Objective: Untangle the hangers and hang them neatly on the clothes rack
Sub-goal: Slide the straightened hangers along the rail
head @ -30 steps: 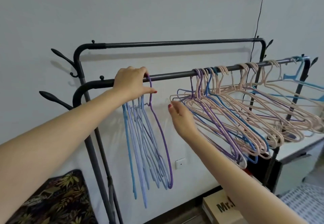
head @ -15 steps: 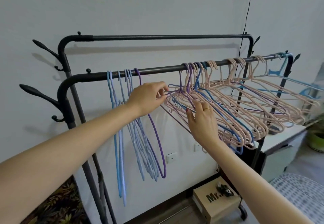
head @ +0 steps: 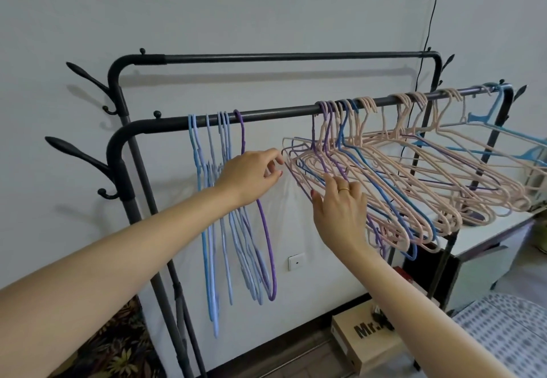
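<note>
Left hand [head: 251, 175] pinches the end of the tangled hangers [head: 384, 176] on the rack [head: 266, 114]; right hand [head: 340, 206] touches them from below.

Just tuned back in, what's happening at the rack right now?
A person is sorting hangers on the front rail. A neat blue and purple group hangs straight at the left. The left hand pinches the edge of the tangled pink, blue and purple bunch, and the right hand reaches into it from below.
</note>
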